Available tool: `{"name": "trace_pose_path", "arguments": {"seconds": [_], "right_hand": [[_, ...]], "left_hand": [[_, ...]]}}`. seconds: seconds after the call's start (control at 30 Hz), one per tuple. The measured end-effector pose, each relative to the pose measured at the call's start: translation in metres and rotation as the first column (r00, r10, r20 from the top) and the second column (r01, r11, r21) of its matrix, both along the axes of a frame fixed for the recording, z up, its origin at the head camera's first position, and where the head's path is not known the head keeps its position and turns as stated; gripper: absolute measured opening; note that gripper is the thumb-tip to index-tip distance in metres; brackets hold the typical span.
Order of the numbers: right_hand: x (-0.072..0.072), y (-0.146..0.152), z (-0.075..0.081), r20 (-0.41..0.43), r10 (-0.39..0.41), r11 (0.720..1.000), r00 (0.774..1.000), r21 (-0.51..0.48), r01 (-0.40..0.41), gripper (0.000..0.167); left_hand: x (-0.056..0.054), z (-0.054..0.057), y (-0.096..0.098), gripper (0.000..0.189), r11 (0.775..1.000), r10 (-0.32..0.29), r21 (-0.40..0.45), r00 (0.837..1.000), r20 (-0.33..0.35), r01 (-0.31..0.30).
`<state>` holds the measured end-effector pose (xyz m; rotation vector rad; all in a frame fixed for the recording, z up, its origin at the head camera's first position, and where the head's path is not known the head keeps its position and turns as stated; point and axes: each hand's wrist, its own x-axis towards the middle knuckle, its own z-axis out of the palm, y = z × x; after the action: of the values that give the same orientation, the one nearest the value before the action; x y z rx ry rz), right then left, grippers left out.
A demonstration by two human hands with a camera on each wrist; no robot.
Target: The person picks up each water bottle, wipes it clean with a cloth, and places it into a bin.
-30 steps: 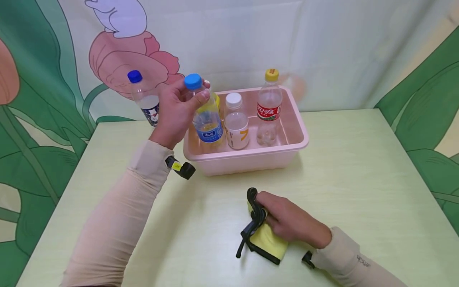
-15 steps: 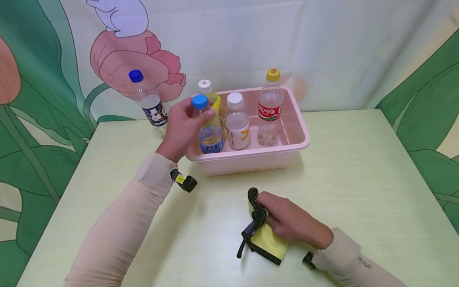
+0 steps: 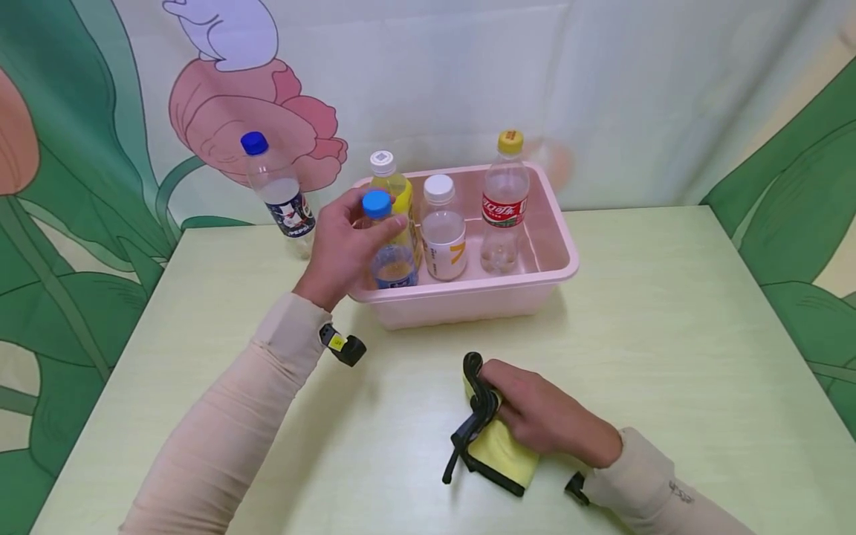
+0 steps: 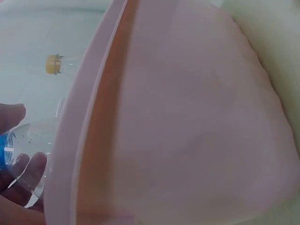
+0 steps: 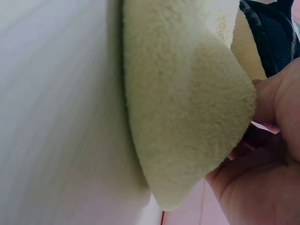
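A clear plastic bottle (image 3: pixel 394 266) with a blue cap and blue label stands in the front left corner of the pink basin (image 3: pixel 468 301). My left hand (image 3: pixel 344 241) holds it near the neck. In the left wrist view the thumb and fingertips (image 4: pixel 35 171) lie about the bottle's upper part, and the basin wall hides its lower part. My right hand (image 3: pixel 538 409) grips a folded yellow cloth (image 3: pixel 504 457) with black edging, in front of the basin. Up close in the right wrist view, the cloth's fuzzy yellow side (image 5: pixel 187 103) fills the middle, with my fingers behind it.
In the basin also stand a yellow-labelled bottle (image 3: pixel 403 192), a white-capped bottle (image 3: pixel 444 249) and a red-labelled bottle (image 3: pixel 504 212) with a yellow cap. Outside it, at the back left of the table (image 3: pixel 642 312), stands a blue-capped Pepsi bottle (image 3: pixel 290 212). A printed curtain hangs behind.
My left hand has lowered the blue-labelled bottle and brought it slightly towards me and to the right, further down into the basin's front left corner. The right hand has stayed put with the cloth.
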<state>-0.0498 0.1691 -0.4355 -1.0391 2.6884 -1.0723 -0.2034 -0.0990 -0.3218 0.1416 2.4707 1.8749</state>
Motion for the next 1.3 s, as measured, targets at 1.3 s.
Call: {"name": "trace_pose_path", "arguments": {"seconds": [1.3], "right_hand": [[0.002, 0.005, 0.001, 0.040, -0.017, 1.000, 0.999, 0.003, 0.017, 0.029]], "left_hand": [[-0.088, 0.033, -0.111, 0.072, 0.887, 0.445, -0.163, 0.895, 0.047, -0.432]]}}
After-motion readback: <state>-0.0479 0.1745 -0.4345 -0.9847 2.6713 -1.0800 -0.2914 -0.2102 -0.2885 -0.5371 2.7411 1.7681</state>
